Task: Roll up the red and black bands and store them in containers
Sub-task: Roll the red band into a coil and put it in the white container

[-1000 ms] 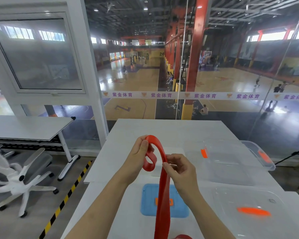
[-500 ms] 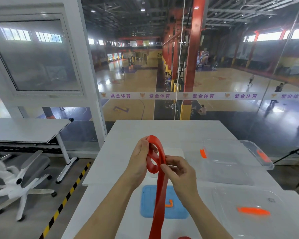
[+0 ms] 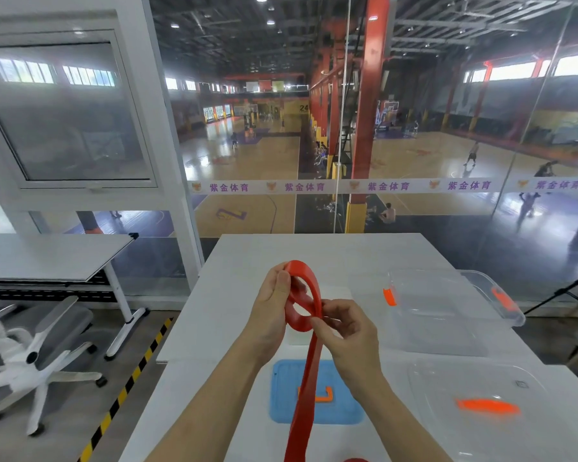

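I hold a red band above the white table. Its upper end is coiled into a loose roll between my hands. My left hand grips the coil from the left, thumb on its outer turn. My right hand pinches the band where the coil meets the hanging tail. The tail runs down past the bottom edge of the view. A clear container with orange clips stands at the right. No black band is in view.
A blue lid with an orange latch lies on the table under the band. A clear lid with an orange handle lies at the near right. A glass wall stands behind the table; a second table and a white chair are at the left.
The coil has gained a turn and grown tighter. My right hand has moved up and closer to my left hand, feeding the band round the roll.
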